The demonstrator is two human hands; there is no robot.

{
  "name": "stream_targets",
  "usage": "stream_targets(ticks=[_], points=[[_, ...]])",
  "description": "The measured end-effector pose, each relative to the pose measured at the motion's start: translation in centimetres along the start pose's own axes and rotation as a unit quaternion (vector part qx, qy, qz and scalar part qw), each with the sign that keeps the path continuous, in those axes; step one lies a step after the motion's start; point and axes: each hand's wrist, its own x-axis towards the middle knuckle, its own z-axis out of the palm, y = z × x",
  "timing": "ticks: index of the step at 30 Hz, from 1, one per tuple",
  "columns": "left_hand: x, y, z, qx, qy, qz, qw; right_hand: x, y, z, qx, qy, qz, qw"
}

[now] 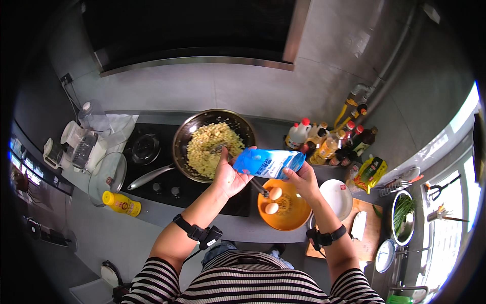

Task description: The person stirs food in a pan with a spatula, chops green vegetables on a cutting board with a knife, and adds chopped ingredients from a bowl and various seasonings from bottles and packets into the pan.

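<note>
A blue and white plastic packet (269, 163) bearing writing lies almost level between my hands. My right hand (305, 178) grips its right end. My left hand (232, 175) is spread palm up at the packet's other end, thumb apart; some of its fingers are hidden behind the packet. Just beyond it, a wok (178, 142) on the stove holds a heap of chopped yellowish food (207, 142). A utensil's dark handle (259, 187) runs from the wok under the packet to an orange bowl (292, 222), in which two eggs (275, 193) sit.
Several sauce and oil bottles (330, 146) stand at the back right. A white plate (336, 197) is beside a wooden board (370, 224) bearing a cleaver (358, 225). To the left are a yellow bottle (122, 203), a glass lid (110, 171) and the wok's handle (152, 177).
</note>
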Motion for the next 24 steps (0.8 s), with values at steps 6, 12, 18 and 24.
stream_targets(ticks=[6,12,18,24], points=[[-2.5,5.8,-2.8,0.009,0.040,0.031,0.999,2.2,-1.4,6.6,0.061,0.000,0.041,0.997],[-4.3,10.2,-6.4,0.184,0.118,0.191,0.957,4.2,-1.0,8.5,-0.007,0.042,0.052,0.998],[-7.1,10.3,-8.3,0.361,0.091,0.019,0.928,4.7,2.1,8.4,0.144,0.086,0.125,0.978],[-6.7,7.4,-7.4,0.475,0.050,-0.122,0.870,2.2,4.4,10.6,0.282,0.094,0.197,0.934]])
